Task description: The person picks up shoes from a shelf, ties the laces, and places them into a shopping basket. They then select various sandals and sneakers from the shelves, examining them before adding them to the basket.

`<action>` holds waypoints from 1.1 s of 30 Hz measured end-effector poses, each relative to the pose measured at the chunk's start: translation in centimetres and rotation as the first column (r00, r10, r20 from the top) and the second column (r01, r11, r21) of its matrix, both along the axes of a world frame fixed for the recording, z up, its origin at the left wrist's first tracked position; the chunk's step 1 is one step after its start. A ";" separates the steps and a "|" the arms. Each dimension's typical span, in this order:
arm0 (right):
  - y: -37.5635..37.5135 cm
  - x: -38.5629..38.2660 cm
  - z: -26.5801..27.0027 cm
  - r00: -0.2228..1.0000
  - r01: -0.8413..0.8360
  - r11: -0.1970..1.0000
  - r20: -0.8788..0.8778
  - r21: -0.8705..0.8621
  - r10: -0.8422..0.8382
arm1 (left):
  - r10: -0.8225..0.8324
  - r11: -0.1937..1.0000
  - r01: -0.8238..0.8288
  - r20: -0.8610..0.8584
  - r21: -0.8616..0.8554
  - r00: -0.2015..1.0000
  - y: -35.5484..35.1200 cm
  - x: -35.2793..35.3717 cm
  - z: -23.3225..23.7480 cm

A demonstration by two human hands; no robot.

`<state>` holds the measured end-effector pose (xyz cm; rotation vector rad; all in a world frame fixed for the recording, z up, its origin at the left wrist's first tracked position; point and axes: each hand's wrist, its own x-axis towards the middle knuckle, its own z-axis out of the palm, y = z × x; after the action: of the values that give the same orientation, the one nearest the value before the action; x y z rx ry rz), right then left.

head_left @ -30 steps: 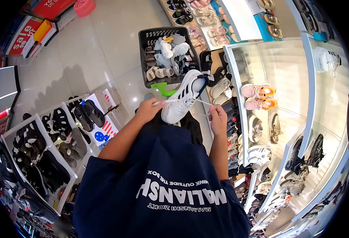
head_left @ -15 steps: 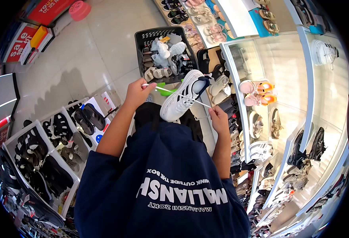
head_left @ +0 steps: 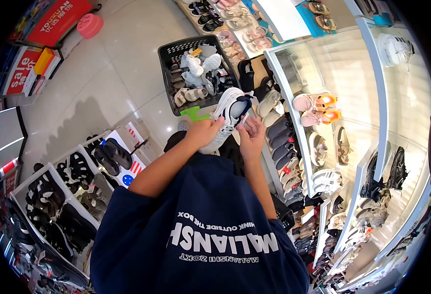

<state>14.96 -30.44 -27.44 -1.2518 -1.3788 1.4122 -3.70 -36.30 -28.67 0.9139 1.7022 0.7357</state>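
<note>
A white sneaker with a navy collar and dark stripes is held above my lap, its heel pointing away from me. My left hand is closed against the laced side of the shoe and covers part of it. Beside the shoe's opening, my right hand pinches a short piece of white shoelace, with its other fingers partly spread. The lace between the hands is largely hidden by the fingers.
A black basket full of shoes stands on the floor ahead. Shoe racks are at the left, and lit shelves of shoes at the right. A pink round object lies at the upper left.
My hands have come closer together around the shoe; the lace that was stretched wide between them is no longer taut. My left hand has moved right and down onto the shoe.
</note>
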 end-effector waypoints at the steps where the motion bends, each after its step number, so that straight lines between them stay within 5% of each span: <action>1: 0.0 0.1 -0.6 1.000 -0.013 1.000 0.027 0.007 0.013 | 0.028 1.000 -0.028 0.007 0.001 1.000 0.0 0.7 -0.5; 9: -0.3 -0.5 -0.8 1.000 0.023 0.998 0.019 0.064 -0.024 | 0.182 0.961 -0.228 0.261 0.158 0.948 1.1 0.7 -2.3; 12: -0.4 -1.3 0.8 0.993 0.012 1.000 -0.114 -0.029 -0.015 | 0.138 0.937 -0.252 0.408 0.241 0.903 1.4 0.4 -0.2; 15: 0.3 -1.2 0.4 0.994 -0.105 0.973 0.023 0.206 0.102 | 0.036 0.620 0.052 -0.095 0.783 0.995 2.1 -0.7 3.2; 18: 0.6 -1.3 0.5 0.961 -0.207 0.870 0.261 0.448 0.094 | -0.087 0.660 0.185 -0.170 0.728 0.982 1.6 -0.6 4.2; 21: -0.3 -1.6 0.7 0.989 -0.026 0.965 0.145 0.262 -0.013 | -0.047 0.626 0.205 -0.226 0.753 0.973 1.9 -1.3 3.7; 27: 0.2 -1.9 3.4 0.869 -0.380 0.743 0.489 0.551 0.082 | -0.131 0.761 0.208 -0.169 0.614 0.977 1.8 -2.1 3.5; 33: 0.0 -2.4 3.8 0.815 -0.457 0.718 0.570 0.525 0.102 | -0.040 0.785 0.110 -0.127 0.609 0.991 2.0 -1.4 2.8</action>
<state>12.58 -30.44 -23.63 -0.9729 -2.2755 0.6475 -5.14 -34.35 -25.91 1.4860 1.5151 1.2479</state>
